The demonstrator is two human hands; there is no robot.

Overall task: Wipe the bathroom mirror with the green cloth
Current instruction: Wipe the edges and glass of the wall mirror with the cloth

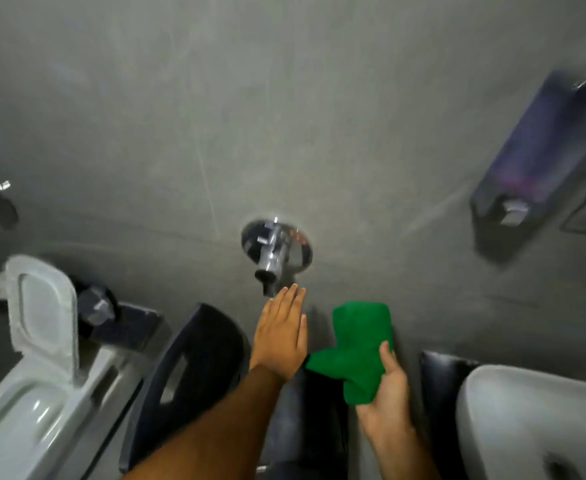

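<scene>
One right hand [386,393] grips the green cloth [357,351].

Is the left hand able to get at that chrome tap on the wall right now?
Probably yes. The left hand is open and flat, fingertips just below the chrome tap, with nothing between them. The green cloth is in the right hand, off to the side.

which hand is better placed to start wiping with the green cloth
Right, I'd judge. The right hand already grips the green cloth, while the left hand is open, flat and empty beside it. No mirror shows in this view.
</scene>
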